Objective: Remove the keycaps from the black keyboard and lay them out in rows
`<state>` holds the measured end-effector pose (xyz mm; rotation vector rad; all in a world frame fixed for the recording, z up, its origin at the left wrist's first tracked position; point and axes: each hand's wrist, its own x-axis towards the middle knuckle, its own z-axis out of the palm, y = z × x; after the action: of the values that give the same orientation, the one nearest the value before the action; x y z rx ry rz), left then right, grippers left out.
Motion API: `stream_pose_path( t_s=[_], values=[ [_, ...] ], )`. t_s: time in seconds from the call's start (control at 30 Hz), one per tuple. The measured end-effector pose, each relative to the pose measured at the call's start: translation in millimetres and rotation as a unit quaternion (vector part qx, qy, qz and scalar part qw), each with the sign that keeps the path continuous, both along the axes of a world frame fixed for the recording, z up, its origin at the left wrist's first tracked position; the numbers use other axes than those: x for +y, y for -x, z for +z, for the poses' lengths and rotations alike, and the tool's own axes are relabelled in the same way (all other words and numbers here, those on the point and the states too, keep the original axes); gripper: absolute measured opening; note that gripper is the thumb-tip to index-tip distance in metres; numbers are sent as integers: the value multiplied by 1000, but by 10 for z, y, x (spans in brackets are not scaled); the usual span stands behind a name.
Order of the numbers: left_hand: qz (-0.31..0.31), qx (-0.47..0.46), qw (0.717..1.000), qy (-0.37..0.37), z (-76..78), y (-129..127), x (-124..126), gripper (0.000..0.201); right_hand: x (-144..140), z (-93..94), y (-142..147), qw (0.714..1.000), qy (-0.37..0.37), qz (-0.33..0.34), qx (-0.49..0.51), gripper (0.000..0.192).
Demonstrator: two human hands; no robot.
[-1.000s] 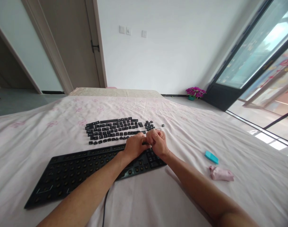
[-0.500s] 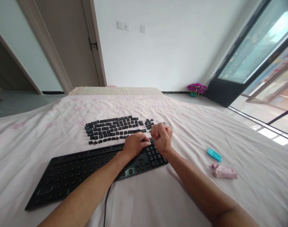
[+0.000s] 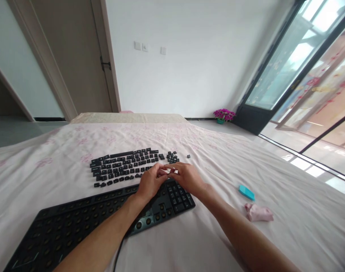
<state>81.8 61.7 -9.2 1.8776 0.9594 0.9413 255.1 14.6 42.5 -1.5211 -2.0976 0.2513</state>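
A black keyboard (image 3: 84, 217) with most of its keycaps off lies on a white sheet (image 3: 206, 241); only its right-hand number pad (image 3: 179, 196) still carries keys. Several loose black keycaps (image 3: 124, 166) are laid out in rows just beyond it. My left hand (image 3: 150, 182) and my right hand (image 3: 186, 176) meet over the keyboard's far right end, fingertips together around something small and pale (image 3: 168, 171). What that small thing is, I cannot make out. One keycap (image 3: 188, 156) lies apart to the right.
A teal block (image 3: 246, 192) and a crumpled pink cloth (image 3: 259, 213) lie on the sheet to the right. The keyboard's cable (image 3: 117, 254) runs toward me. A pot of purple flowers (image 3: 223, 115) stands by the far wall beside a glass door.
My right hand, raised in a fist half a second ago, has come back down and joined my left over the number pad. The view has shifted, so everything sits lower and further left.
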Motion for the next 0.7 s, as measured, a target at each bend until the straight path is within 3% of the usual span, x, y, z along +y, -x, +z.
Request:
stream_pose_path(
  t_s=[0.17, 0.27, 0.33, 0.4, 0.5, 0.6, 0.7],
  values=[
    [17, 13, 1000, 11, -1, -10, -5, 28, -103, 63, 42, 996, 7, -4, -94, 29],
    [11, 11, 1000, 23, 2, -15, -10, 35, -85, 24, -43, 995, 12, -4, -96, 23],
    [13, 12, 1000, 23, 4, -21, -17, 40, 18, -25, -224, 996, 19, -46, -73, 18],
    [18, 21, 1000, 14, 7, -28, -27, 43, 188, -76, -502, 991, 30, -131, -28, 16],
    [20, 45, 999, -5, 9, -33, -43, 42, 482, -145, -974, 962, 63, -266, 30, 13],
    [22, 64, 998, -19, 12, -30, -55, 41, 701, -218, -1315, 950, 77, -298, 50, 17],
    [22, 72, 997, -26, 21, -28, -60, 39, 820, -304, -1452, 948, 87, -298, 72, 19]
  ],
)
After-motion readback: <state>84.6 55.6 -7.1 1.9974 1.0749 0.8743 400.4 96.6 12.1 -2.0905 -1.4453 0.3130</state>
